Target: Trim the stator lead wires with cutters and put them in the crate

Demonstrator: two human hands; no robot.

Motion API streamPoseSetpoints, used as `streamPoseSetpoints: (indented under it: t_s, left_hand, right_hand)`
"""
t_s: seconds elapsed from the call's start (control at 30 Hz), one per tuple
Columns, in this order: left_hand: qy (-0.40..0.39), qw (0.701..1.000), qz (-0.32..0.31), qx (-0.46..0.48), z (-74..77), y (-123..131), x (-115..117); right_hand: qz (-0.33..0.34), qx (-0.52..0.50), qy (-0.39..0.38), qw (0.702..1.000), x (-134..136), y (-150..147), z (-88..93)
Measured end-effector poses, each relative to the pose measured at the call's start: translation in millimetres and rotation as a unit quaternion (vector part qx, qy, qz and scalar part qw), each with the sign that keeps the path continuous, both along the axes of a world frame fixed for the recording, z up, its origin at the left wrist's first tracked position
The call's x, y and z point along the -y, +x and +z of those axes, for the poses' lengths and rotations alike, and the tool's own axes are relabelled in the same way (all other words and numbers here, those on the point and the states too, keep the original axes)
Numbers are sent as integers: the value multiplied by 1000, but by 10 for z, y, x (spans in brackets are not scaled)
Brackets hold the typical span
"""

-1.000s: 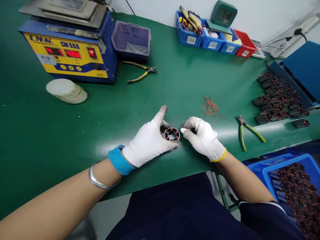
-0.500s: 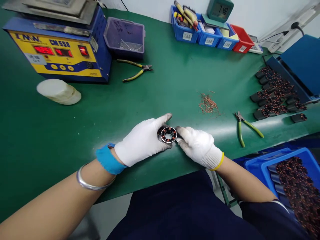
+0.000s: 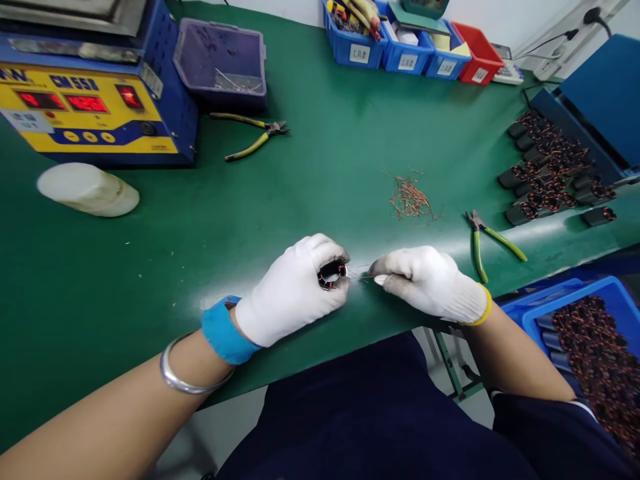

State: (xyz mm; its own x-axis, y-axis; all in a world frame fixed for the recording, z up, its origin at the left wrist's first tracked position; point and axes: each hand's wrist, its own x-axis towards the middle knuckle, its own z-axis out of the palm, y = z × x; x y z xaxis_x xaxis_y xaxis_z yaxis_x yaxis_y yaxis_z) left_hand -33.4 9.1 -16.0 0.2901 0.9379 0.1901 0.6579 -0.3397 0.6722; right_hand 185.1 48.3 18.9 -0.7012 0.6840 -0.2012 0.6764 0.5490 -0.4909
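In a white glove, my left hand (image 3: 305,283) is closed around a motor stator (image 3: 332,274), a black ring with copper windings inside and a shiny rim, its open end tilted to the right. My right hand (image 3: 423,280), also gloved, pinches thin wires (image 3: 361,273) that run from the stator's right side to my fingertips. A short gap separates the two hands, just above the green table (image 3: 320,173). Beyond them lies a heap of copper wire clippings (image 3: 410,198). Green-handled cutters (image 3: 483,237) rest, jaws apart, to the right of my right hand.
A yellow-and-blue CM558 unit (image 3: 95,113), a white container (image 3: 87,190), a purple bin (image 3: 223,60) and yellow-handled cutters (image 3: 257,133) occupy the left. Small labelled bins (image 3: 360,53) line the back. Wound stators (image 3: 543,170) stand at right; a blue crate (image 3: 617,297) holds many below.
My right hand has moved away to the right, and wires now show between it and the stator. My left hand has turned the stator so its face points more to the right. The view has shifted slightly.
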Motion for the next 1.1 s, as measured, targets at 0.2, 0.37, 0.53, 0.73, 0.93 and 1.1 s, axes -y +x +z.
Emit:
streamPoseSetpoints:
  t_s: [0.2,0.37,0.53,0.73,0.93,1.1]
  left_hand:
    - [-5,1000,5,-14,23,7,17]
    - [-15,1000,-5,-14,64,-13,21]
    - [-15,1000,-13,-19,60,-10,21]
    - [-27,999,-14,-16,51,-31,26]
    - [-32,999,-4,-34,46,-41,37]
    - [-26,998,-33,-56,35,-18,54]
  right_hand:
    - [48,45,151,986,0,-261,-174]
    - [61,-18,36,997,-51,-190,-179]
    - [-17,-156,-34,987,-187,151,87]
    - [-41,-64,-95,993,-113,-198,17]
    - [-104,-96,-246,959,0,-291,-237]
    - [-151,-153,-330,919,41,-212,-244]
